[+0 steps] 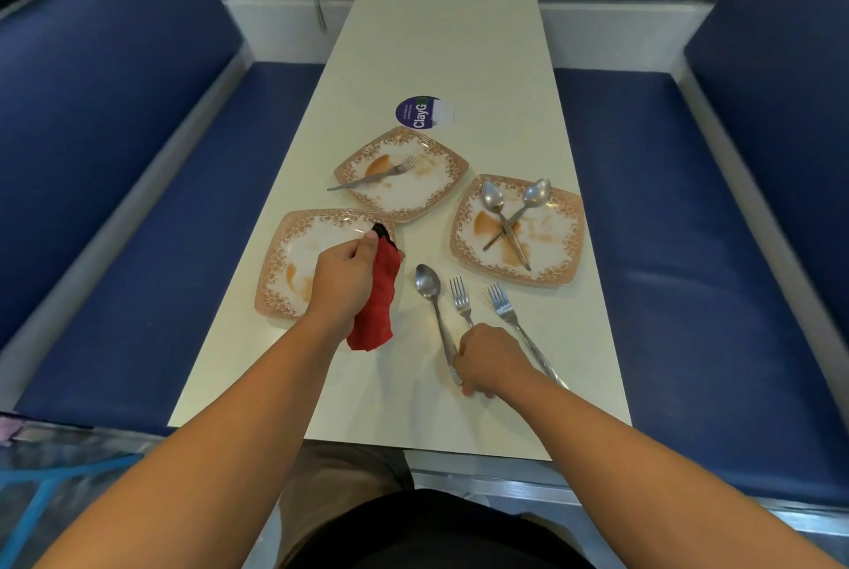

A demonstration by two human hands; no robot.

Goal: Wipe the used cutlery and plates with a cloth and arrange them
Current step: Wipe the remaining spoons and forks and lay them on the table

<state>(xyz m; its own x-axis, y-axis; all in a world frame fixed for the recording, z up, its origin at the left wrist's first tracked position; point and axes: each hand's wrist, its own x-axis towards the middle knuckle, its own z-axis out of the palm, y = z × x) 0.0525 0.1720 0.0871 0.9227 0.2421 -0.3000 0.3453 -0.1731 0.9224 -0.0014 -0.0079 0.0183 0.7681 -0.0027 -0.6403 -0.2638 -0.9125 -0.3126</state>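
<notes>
Working through the cutlery, you are lining pieces up on the pale cream counter (436, 63): a plain steel spoon (429, 293), a middle steel fork (461, 299) and an outer steel fork (503, 304) are lying side by side near you. Your right grip (487, 359) is curling down over the middle fork's handle and touching the spoon's handle end; I cannot tell whether it is pinching or only resting. Your left grip (342, 279) is clenching the rolled red cloth (374, 297) over the right edge of the near stained square floral-rimmed plate (294, 256). Beyond, a far stained plate (427, 196) is carrying a soiled fork (381, 173), and a right-hand stained plate (551, 247) is carrying two crossed spoons (505, 224). You are probably heading for those pieces next, which is calling for a freed right grip.
</notes>
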